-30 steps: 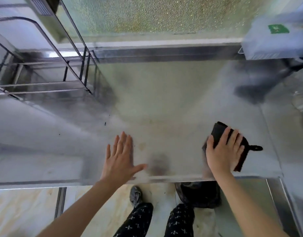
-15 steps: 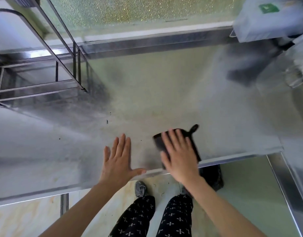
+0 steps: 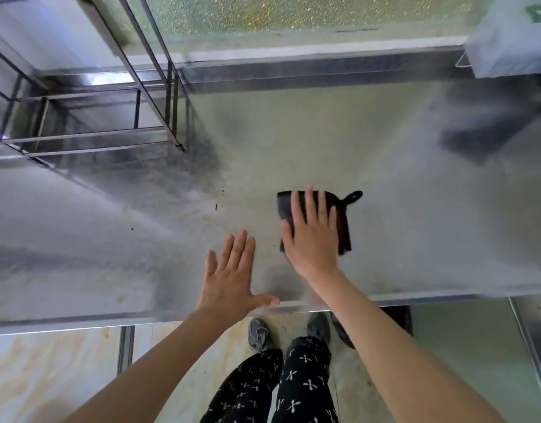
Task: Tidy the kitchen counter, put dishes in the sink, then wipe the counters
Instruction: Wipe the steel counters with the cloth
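**Two flat hands on the steel counter, one pressing a dark cloth**

Both hands show in the head view, palms down on the steel counter (image 3: 324,141). The left hand (image 3: 229,282) lies flat near the counter's near edge, fingers straight and slightly spread, thumb stretched out to the right along the rim; it holds nothing. The right hand (image 3: 313,239), just to the right and a little farther in, presses down on a dark cloth (image 3: 284,207) with straight fingers laid over it, not curled round it. The cloth lies flat on the counter in the middle of the scene, its left and right edges showing past the hand, and a small hanging loop (image 3: 353,196) sticks out at its far right corner.

A few dark specks (image 3: 216,206) lie on the steel to the left of the cloth. At far left a wire rack (image 3: 170,102) stands on the counter. A frosted window (image 3: 293,13) runs along the far side, and a white wrapped bundle (image 3: 513,41) sits at far right. Below the near edge are legs in patterned trousers (image 3: 305,383) and grey shoes (image 3: 258,331) on a pale floor.
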